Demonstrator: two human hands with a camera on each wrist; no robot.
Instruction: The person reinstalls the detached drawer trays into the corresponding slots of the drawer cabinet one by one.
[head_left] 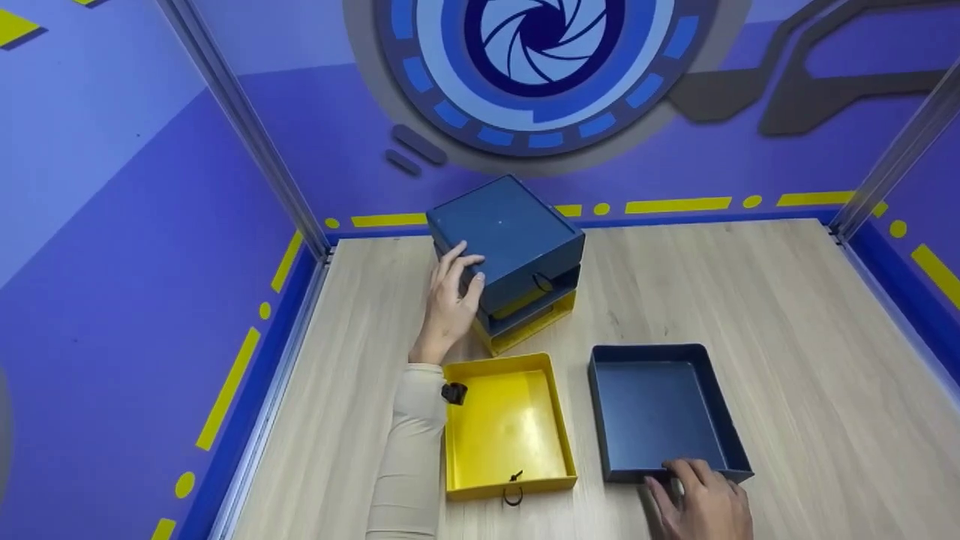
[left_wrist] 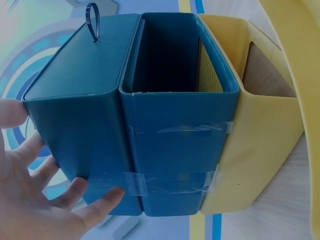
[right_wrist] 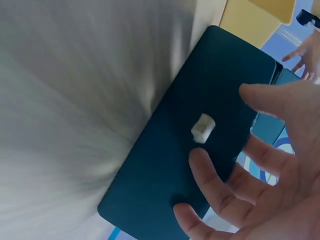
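Observation:
My left hand (head_left: 448,304) rests with spread fingers on the left edge of the top dark blue box (head_left: 504,225), which has a black loop (left_wrist: 93,25). Below that box are an open-fronted dark blue frame (left_wrist: 180,120) and a yellow frame (left_wrist: 255,135), joined side by side in the left wrist view, with clear tape across the blue ones. At the lower right my right hand (head_left: 705,499) holds the front wall of a dark blue tray (head_left: 656,412), some fingertips over its rim. A small white piece (right_wrist: 203,128) sits on that wall's outer face, near my fingers.
A yellow tray (head_left: 506,427) with a black loop on its front lies left of the dark blue tray, beside my left sleeve (head_left: 409,450). Blue-purple printed walls with metal corner posts enclose the wooden table (head_left: 832,375) at the back and sides.

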